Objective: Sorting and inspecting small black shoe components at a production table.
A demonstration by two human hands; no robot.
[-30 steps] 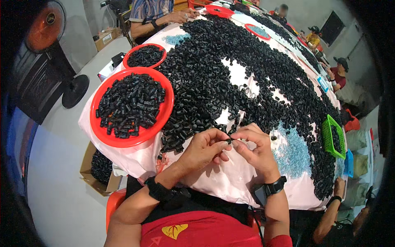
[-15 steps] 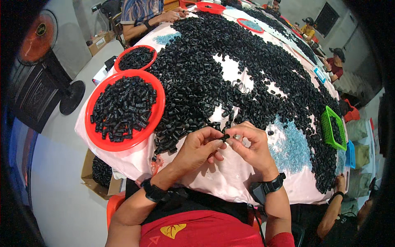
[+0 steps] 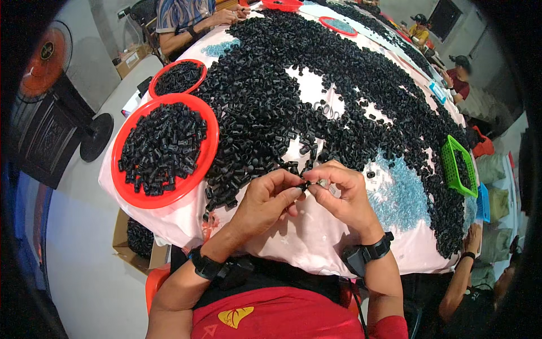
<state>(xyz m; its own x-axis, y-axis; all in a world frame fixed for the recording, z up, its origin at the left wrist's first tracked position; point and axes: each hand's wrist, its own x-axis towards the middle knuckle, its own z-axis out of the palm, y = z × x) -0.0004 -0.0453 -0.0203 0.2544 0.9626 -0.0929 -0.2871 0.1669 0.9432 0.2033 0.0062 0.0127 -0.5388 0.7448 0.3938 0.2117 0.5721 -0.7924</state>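
Note:
Just above the near part of the table, my two hands meet fingertip to fingertip. My left hand [image 3: 264,200] pinches a small black plastic piece [image 3: 304,185] between thumb and forefinger. From the other side, my right hand [image 3: 345,195] is closed in a pinch, with a small clear piece [image 3: 323,183] showing at its fingers. The joint between the two pieces is mostly covered by fingertips. Right beyond my hands spreads a wide heap of short black plastic tubes [image 3: 248,124]. A patch of small clear bluish pieces [image 3: 398,195] lies right of my right hand.
A large red tray [image 3: 213,141] of black parts stands at left, a smaller red tray [image 3: 153,85] behind it. At right are a green basket [image 3: 450,164] and a blue one [image 3: 483,203]. Other people sit around the table; one's forearm [image 3: 460,279] is at lower right.
My hands stay together in nearly the same pinch at the black piece. The surroundings have shifted slightly left in the picture.

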